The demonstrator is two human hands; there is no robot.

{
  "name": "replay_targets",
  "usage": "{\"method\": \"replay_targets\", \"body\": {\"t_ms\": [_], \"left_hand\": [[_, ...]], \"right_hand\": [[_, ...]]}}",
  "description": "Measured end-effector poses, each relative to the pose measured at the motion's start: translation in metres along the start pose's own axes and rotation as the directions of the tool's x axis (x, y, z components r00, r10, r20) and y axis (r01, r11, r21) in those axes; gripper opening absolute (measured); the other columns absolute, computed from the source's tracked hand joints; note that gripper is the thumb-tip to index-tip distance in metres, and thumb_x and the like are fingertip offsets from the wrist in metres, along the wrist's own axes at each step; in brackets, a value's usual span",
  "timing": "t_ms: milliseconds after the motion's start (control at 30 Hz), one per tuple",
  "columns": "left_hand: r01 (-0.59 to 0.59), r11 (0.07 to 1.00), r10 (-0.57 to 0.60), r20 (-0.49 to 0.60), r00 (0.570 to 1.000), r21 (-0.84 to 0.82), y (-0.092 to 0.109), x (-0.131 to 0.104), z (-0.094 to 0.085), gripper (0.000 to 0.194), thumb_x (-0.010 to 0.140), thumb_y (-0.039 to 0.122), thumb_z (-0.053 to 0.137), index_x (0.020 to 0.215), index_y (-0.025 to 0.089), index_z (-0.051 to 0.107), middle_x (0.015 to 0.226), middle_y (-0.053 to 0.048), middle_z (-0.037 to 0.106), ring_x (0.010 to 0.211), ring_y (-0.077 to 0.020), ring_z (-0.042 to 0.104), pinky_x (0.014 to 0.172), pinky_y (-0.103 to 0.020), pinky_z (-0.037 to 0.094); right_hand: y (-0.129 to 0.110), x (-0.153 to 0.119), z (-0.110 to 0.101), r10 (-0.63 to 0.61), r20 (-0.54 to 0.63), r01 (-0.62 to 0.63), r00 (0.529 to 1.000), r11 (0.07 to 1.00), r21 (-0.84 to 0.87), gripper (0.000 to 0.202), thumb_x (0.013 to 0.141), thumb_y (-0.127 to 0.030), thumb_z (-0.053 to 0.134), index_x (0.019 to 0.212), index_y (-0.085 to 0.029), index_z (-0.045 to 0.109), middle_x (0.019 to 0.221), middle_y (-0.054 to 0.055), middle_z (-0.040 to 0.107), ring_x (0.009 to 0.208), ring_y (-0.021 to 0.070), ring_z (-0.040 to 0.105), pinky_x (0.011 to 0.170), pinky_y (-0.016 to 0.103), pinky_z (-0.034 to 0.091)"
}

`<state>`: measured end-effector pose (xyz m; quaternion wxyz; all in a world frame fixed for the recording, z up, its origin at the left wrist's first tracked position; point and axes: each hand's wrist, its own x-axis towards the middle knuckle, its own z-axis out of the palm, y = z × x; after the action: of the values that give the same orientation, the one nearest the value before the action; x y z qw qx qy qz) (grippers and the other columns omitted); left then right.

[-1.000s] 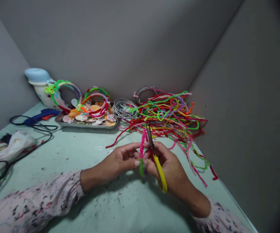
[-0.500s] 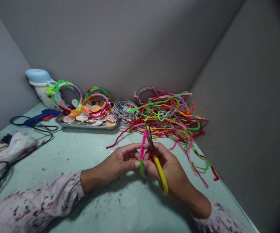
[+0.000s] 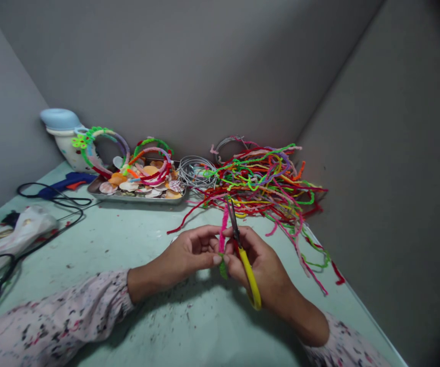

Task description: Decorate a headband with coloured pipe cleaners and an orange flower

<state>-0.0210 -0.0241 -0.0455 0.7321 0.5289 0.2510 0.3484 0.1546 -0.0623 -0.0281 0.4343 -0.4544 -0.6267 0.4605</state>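
Note:
Between my two hands, over the near middle of the table, stands a pink and green pipe cleaner piece [image 3: 223,235], its pink part upward and its green end low. Fingers and thumb of my left hand [image 3: 195,250] pinch it from the left, closed. My right hand [image 3: 256,257] is closed too, its fingertips at the green part. Yellow-handled scissors [image 3: 249,278] rest in the right hand, dark blades pointing up and away beside the pink part. Its fingers hide part of the red inner handle.
A heap of coloured pipe cleaners [image 3: 262,176] lies behind my hands. Left of it are a coil of grey wire [image 3: 197,172] and a metal tray [image 3: 139,199] of shells and wrapped rings. Further left: a blue glue gun [image 3: 65,184], black cable [image 3: 78,216], plastic bag [image 3: 36,224] and blue-lidded container [image 3: 71,148].
The scissors and my right hand have shifted slightly left and down. The pink part of the pipe cleaner has turned a little, now looking like one strand. My left hand stays in place.

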Motion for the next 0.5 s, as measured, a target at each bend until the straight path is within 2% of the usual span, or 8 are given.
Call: {"method": "replay_targets", "body": {"t_ms": [167, 500], "left_hand": [[0.003, 0.999, -0.002, -0.028, 1.0, 0.037, -0.0007, 0.0006, 0.0, 0.042, 0.074, 0.022, 0.074, 0.114, 0.022, 0.062, 0.088, -0.002, 0.059, 0.078, -0.0117, 0.052, 0.071, -0.026, 0.039], [0.034, 0.998, -0.034, -0.012, 0.999, 0.047, 0.0012, 0.0017, 0.0004, 0.047, 0.071, 0.024, 0.075, 0.115, 0.019, 0.059, 0.084, -0.002, 0.058, 0.074, -0.0117, 0.051, 0.067, -0.026, 0.038]], "right_hand": [[-0.0042, 0.0008, 0.0019, 0.016, -0.018, -0.016, 1.0, 1.0, -0.007, 0.03, 0.076, -0.013, 0.059, 0.104, -0.021, 0.053, 0.075, -0.003, 0.053, 0.062, 0.0098, 0.051, 0.057, 0.022, 0.043], [-0.0059, 0.0013, -0.0006, 0.121, 0.054, -0.128, 0.991, 0.979, 0.157, 0.032, 0.075, -0.014, 0.061, 0.104, -0.021, 0.05, 0.074, -0.004, 0.052, 0.061, 0.0082, 0.048, 0.056, 0.02, 0.041]]}}
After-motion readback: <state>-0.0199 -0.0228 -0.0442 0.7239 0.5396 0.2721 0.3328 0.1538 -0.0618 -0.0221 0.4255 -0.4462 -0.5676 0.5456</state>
